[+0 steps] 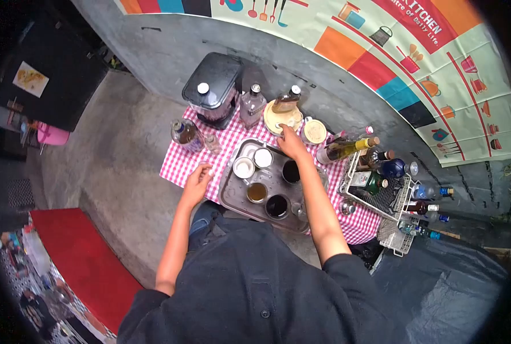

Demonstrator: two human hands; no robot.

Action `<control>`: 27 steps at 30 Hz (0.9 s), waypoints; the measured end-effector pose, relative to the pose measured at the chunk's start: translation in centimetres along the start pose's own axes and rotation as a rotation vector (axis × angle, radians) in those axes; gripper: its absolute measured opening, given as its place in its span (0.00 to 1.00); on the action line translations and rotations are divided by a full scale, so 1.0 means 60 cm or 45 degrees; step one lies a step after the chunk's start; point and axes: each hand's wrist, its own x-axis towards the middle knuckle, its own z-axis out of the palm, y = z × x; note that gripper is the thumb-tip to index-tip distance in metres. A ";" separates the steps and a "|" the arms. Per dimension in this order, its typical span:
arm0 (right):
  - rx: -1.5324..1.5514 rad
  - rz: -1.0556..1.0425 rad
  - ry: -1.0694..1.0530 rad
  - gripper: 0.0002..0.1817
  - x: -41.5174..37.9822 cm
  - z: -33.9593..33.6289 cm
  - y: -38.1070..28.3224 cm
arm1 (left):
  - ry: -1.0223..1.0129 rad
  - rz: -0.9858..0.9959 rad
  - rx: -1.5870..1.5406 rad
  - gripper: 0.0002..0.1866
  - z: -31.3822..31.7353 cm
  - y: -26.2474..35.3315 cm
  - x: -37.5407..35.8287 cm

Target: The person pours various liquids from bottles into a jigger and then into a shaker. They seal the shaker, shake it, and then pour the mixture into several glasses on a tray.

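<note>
My left hand (pixel 198 179) is over the table's near-left edge, beside a small clear glass (pixel 212 143). Its fingers are curled together around a small pale thing too tiny to name. My right hand (pixel 291 143) reaches across the tray to the near rim of a round wooden board (pixel 290 119), fingers stretched forward. Between my arms lies a metal tray (pixel 239 198). On it stand two cups with white contents (pixel 244 167), a cup of brown liquid (pixel 257 192) and two cups of dark liquid (pixel 277 206), one partly behind my right forearm.
A black-lidded dispenser (pixel 212 80), a clear bottle (pixel 252 106) and a brown-liquid bottle (pixel 287 99) stand along the back. A labelled bottle (pixel 186 136) is at left, a lidded jar (pixel 314 132) near the board. Wire baskets (pixel 376 209) with several bottles occupy the right.
</note>
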 end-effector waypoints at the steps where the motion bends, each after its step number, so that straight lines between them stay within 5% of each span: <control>1: -0.152 0.010 -0.016 0.30 0.017 0.008 -0.005 | -0.006 0.011 -0.107 0.13 -0.009 -0.001 -0.002; 7: -0.222 0.362 -0.215 0.35 0.070 0.040 -0.012 | -0.134 -0.057 -0.187 0.14 -0.074 0.008 0.002; 12: -0.314 0.323 -0.028 0.17 0.081 0.082 0.031 | -0.292 -0.122 -0.196 0.14 -0.114 0.007 0.021; 21: -0.314 0.234 0.055 0.11 0.069 0.069 0.006 | -0.418 -0.018 0.049 0.17 -0.161 0.033 0.060; 25: -0.121 0.109 0.162 0.11 0.035 0.026 -0.067 | -0.392 0.207 0.296 0.29 -0.141 0.029 0.080; 27: -0.110 0.037 0.434 0.11 0.002 0.008 -0.100 | -0.480 0.119 0.360 0.35 -0.128 0.035 0.095</control>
